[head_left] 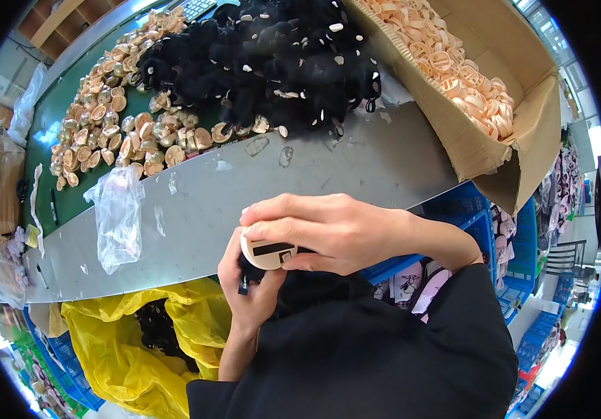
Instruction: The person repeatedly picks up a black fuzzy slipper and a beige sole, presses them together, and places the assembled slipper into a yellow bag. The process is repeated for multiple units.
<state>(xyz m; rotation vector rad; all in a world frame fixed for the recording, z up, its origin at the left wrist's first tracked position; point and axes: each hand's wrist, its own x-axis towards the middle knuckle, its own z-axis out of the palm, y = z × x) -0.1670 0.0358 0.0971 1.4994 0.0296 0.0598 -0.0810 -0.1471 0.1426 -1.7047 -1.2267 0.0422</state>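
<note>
Close in front of my body, both hands are together over a round cream plastic piece [262, 256] with dark slots in its face. My right hand [328, 230] reaches across from the right, its fingers over the top of the piece and its thumb at the lower edge. Below and to the left, my left hand [248, 290] is wrapped round a small black item [244, 285], which sits against the piece. Most of that black item is hidden by my fingers, so its full shape cannot be made out.
Black fuzzy items [265, 63] with pale tags are heaped at the back, beside many round peach-and-gold shells [98, 115]. A cardboard box [468, 150] of peach plastic rings stands back right. A clear bag [117, 220] lies left; a yellow bag [115, 349] hangs below. Blue crates [471, 209] are right.
</note>
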